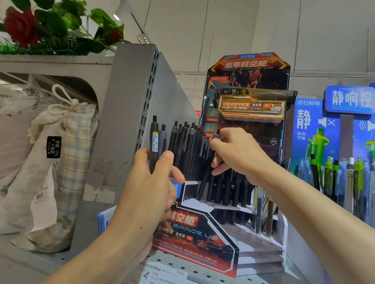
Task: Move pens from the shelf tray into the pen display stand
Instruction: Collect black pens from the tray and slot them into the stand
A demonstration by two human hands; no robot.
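From where I watch, the job looks well under way. The pen display stand (197, 245) already carries a dense row of black pens (188, 151) standing upright in its upper tier, and more dark pens fill the tier just below and to the right. My left hand (152, 184) has its fingers and thumb curled round a small bunch of pens (155, 145), two or three as far as I can count, held upright just left of the stand's row. My right hand (235, 155) pinches a single pen (209, 164) between thumb and fingertips, its lower end down among the standing ones, so I judge it is being seated in a slot right now.

What is left: at least the bunch in my left hand must go in. The shelf tray the pens come from is not in view (it may sit below the frame), so I cannot tell how many remain there.

Other containers: a neighbouring blue stand (321, 122) on the right holds green and clear pens, and the next shelf bay on the left holds a tied cloth bag (61, 152).
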